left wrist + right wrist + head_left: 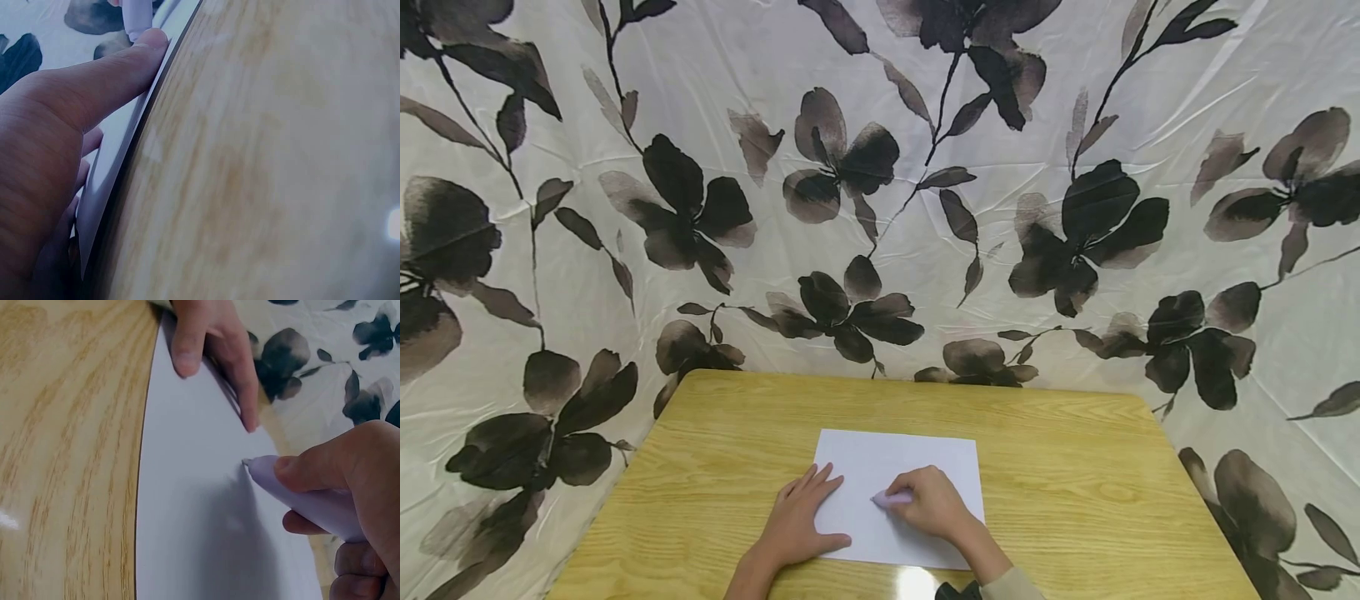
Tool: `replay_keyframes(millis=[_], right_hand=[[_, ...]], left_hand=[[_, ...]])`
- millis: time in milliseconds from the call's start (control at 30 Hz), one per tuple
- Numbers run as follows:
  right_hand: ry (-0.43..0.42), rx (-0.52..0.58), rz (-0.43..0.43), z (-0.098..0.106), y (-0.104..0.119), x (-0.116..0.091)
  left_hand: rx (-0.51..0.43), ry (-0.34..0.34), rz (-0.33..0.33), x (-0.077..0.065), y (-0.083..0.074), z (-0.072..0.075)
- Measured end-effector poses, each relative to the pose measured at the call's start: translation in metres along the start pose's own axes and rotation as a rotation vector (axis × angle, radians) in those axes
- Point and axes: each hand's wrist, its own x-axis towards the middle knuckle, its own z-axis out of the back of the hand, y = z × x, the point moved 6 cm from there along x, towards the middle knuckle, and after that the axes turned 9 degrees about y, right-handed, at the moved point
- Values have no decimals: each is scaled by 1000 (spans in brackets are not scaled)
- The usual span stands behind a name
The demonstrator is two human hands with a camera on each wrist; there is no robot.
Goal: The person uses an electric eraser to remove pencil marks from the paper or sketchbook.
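Observation:
A sheet of white paper (857, 450) lies on the wooden table. Spread over its left edge, my left hand (799, 518) rests with the fingers straight and the thumb on the lower part of the sheet. My right hand (931, 502) grips a thick lavender pen (891, 498) above the paper's middle. In the right wrist view the pen (306, 497) has a small pale tip, pointing toward the left hand (215, 347), and the tip is right at the sheet. No marks show on the visible paper. The left wrist view has the thumb (119, 75) lying along the paper's near edge.
The yellow wood-grain table (1075, 475) extends to both sides of the sheet and behind it. A light cloth with dark flowers (850, 167) hangs behind the table. Glare (916, 581) shines near the front, beside a small black object (958, 591) at the right wrist.

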Motion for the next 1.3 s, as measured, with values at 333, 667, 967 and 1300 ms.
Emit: replay_keyframes(millis=[333, 667, 967, 1300], right_hand=[[-163, -37, -15, 16, -6, -6], [-384, -97, -107, 41, -27, -31], [-555, -97, -87, 58, -44, -52], [-799, -166, -251, 78, -65, -78]], left_hand=[[-4, 20, 16, 0, 0, 1], [1, 18, 23, 2, -1, 0], [12, 21, 26, 2, 0, -1], [-5, 39, 45, 1, 1, -1]])
